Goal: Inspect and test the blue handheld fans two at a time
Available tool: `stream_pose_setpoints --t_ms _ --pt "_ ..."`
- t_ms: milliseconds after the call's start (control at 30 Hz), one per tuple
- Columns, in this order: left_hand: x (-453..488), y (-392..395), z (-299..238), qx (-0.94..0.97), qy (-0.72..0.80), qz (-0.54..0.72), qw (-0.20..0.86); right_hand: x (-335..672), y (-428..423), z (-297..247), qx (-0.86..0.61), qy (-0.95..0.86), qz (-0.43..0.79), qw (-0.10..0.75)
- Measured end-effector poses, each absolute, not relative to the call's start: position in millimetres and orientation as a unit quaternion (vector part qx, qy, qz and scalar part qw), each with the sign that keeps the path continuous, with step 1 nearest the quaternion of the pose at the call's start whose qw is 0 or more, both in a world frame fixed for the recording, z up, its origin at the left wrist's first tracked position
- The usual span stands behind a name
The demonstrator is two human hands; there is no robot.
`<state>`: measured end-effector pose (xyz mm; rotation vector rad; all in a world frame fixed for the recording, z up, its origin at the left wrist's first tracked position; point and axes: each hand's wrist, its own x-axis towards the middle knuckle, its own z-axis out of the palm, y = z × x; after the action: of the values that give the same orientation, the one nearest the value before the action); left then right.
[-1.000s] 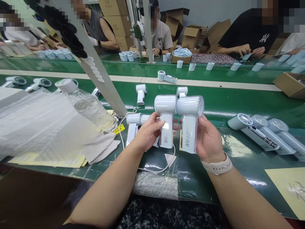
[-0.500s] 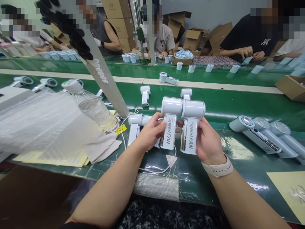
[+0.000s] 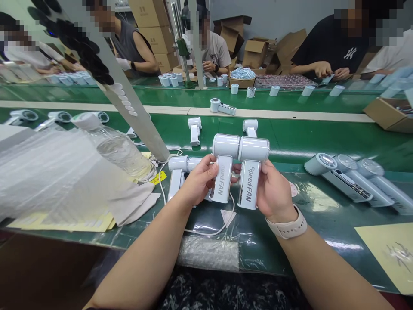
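My left hand [image 3: 198, 178] grips the handle of a white handheld fan [image 3: 223, 165] marked "Speed FAN". My right hand [image 3: 274, 191], with a pale watch strap at the wrist, grips a second white fan [image 3: 251, 172] with the same lettering. Both fans stand upright side by side above the green table [image 3: 290, 142], their round heads touching. Two more fans [image 3: 179, 172] lie flat just behind my left hand, and a white cable [image 3: 222, 226] loops below them.
Three fans [image 3: 351, 176] lie at the right. A water bottle [image 3: 112, 144] lies on bubble wrap [image 3: 45, 168] and yellow sheets at the left, beside a slanted metal post [image 3: 135, 107]. Single fans [image 3: 194, 129] stand on the belt. Several people work across the table, among cardboard boxes [image 3: 389, 114].
Both fans turned in my hands so their "Speed FAN" lettering faces me, and they dropped slightly lower. The view shifted a little.
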<state>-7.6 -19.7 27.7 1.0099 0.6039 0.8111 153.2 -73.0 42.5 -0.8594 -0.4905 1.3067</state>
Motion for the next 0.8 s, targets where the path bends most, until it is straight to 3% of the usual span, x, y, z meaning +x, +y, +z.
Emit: stream_pose_setpoints --t_ms 300,433,567,800 --pt "-8.0 -20.4 28.6 0.516 0.308 0.383 0.702 157.0 -71.2 29.2 -0.387 -0.266 0.565 0.679" --pt "-15.8 -18.8 33.5 0.622 0.323 0.419 0.577 163.5 -76.5 29.4 -0.427 -0.424 0.486 0.634" --pt "-22.5 -20.4 42.0 0.753 0.260 0.413 0.442 170.1 -85.2 43.3 -0.368 -0.579 0.402 0.606" --pt "-20.6 -27.3 47.6 0.814 0.256 0.431 0.295 178.9 -86.6 44.2 -0.338 -0.640 0.360 0.589"
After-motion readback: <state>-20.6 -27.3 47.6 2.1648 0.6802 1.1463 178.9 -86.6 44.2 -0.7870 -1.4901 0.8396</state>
